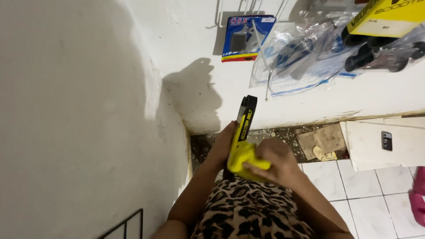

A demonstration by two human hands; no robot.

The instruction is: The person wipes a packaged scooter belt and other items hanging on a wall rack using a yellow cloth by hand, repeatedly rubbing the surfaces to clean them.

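Down at chest height, we hold a narrow yellow-and-black package [244, 126] upright in front of the white wall [88, 110]. Our left hand [222, 148] grips it from the left side, fingers closed around its lower part and hidden behind it, with the top of the package rising well above them toward the wall. Our right hand [275, 161] presses a yellow cloth [245, 160] against the bottom of the package, fingers curled shut over the cloth so that its folds bulge out under the fingertips. Cloth and package touch; the cloth covers the package's lower end.

On the wall above hang a blue card pack [245, 37], clear plastic bags [296, 57] with cables, and a yellow box with black parts [385, 26]. Below lie white floor tiles [376, 190] and a patch of bare broken floor [318, 139]. Our leopard-print top [248, 212] fills the lower edge.
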